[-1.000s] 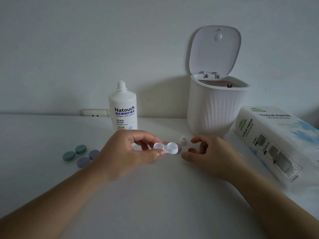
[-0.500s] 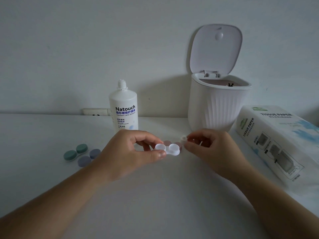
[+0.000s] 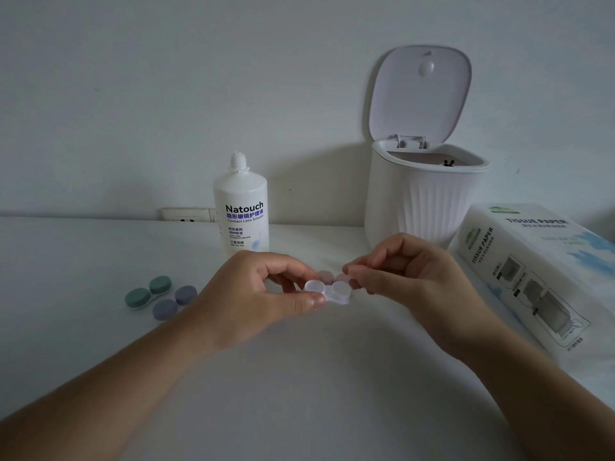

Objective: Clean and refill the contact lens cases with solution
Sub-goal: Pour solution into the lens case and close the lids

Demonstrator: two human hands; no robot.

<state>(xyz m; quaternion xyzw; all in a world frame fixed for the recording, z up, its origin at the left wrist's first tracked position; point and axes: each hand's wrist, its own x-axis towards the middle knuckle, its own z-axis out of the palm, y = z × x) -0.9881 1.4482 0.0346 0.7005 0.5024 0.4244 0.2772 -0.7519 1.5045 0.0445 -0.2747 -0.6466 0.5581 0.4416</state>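
Observation:
My left hand (image 3: 253, 294) pinches the left end of a clear white lens case (image 3: 329, 292) and holds it just above the white table (image 3: 299, 377). My right hand (image 3: 409, 281) has its thumb and fingers pinched together at the case's right well; whatever is in the pinch is hidden. Two pink caps (image 3: 325, 276) lie right behind the case. Behind my left hand stands the uncapped Natouch solution bottle (image 3: 242, 207). A green lens case (image 3: 148, 292) and a purple one (image 3: 174, 301) lie closed at the left.
A white ribbed bin (image 3: 422, 197) stands at the back right with its lid up. A tissue paper pack (image 3: 539, 277) lies along the right edge of the table. A wall socket (image 3: 186, 215) sits behind the bottle.
My right hand has risen from the table and closed its fingertips where a small white cap lay, and that cap is now out of sight. My left hand keeps holding the case.

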